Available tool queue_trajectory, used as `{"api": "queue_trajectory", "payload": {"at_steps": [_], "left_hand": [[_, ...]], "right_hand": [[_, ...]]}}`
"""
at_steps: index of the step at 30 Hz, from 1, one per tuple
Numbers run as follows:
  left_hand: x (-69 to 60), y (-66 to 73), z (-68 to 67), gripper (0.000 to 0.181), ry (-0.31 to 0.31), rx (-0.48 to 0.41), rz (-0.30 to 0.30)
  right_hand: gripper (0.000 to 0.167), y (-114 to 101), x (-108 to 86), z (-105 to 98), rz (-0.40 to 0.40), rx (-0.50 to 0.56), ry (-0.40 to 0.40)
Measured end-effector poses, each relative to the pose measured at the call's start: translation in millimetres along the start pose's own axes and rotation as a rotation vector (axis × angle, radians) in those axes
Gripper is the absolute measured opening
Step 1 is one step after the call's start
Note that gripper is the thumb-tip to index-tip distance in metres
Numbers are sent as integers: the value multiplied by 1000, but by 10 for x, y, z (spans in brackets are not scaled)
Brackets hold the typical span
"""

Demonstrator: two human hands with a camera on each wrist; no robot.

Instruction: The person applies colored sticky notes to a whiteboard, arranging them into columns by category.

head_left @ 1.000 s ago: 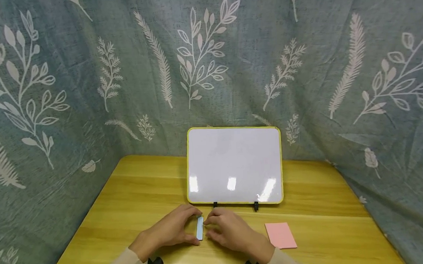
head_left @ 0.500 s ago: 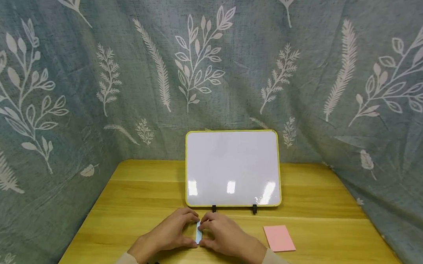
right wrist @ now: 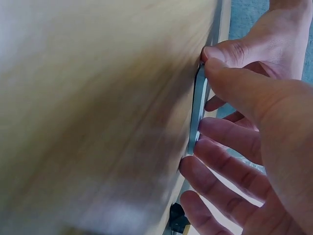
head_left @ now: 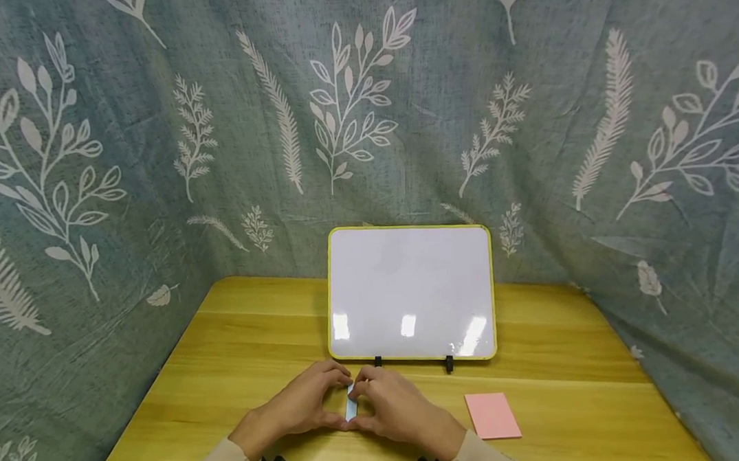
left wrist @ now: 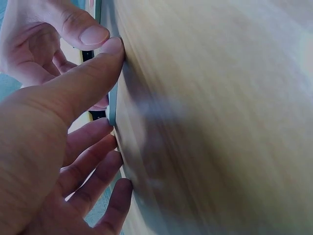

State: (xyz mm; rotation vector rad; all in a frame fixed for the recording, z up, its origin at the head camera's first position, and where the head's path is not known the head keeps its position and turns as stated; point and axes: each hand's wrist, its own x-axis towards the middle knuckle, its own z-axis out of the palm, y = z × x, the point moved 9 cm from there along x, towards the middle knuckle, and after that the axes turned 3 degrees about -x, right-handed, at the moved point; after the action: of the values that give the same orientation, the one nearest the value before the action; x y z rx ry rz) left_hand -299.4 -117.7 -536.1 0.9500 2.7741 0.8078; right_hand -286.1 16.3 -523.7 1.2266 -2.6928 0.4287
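A narrow light blue strip point(head_left: 351, 411) lies on the wooden table between both hands. My left hand point(head_left: 304, 401) holds it with the index finger at its far end and the thumb at its near end. From the right, my right hand point(head_left: 399, 409) grips it too, index finger on its upper part. Both thumbs meet at the near end. In the left wrist view the strip point(left wrist: 113, 105) appears edge-on beside the left hand point(left wrist: 49, 132). The right wrist view shows the strip point(right wrist: 197, 105) flat, by the right hand's point(right wrist: 264, 127) spread fingers.
A whiteboard point(head_left: 411, 290) with a yellow frame stands on black feet behind the hands. A pink square pad point(head_left: 492, 416) lies right of the right hand. Patterned grey-green cloth point(head_left: 380, 189) hangs behind and at both sides of the table point(head_left: 226, 347).
The right hand has moved left onto the strip; its thumb now meets the left thumb at the near end. The left hand keeps its hold. The head view has shifted slightly.
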Motion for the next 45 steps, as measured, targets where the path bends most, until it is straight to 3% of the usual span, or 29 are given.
{"api": "queue_trajectory", "payload": {"at_steps": [16, 29, 37, 45], "left_hand": [[5, 30, -19, 70, 13, -7, -1], [3, 42, -26, 71, 23, -3, 4], [5, 26, -23, 66, -2, -15, 14], [10, 10, -34, 62, -32, -25, 17]], "right_hand": [[39, -1, -4, -18, -8, 11, -21], [25, -29, -1, 3, 11, -29, -69], [32, -70, -9, -17, -4, -69, -83], [19, -82, 8, -31, 6, -42, -73]]}}
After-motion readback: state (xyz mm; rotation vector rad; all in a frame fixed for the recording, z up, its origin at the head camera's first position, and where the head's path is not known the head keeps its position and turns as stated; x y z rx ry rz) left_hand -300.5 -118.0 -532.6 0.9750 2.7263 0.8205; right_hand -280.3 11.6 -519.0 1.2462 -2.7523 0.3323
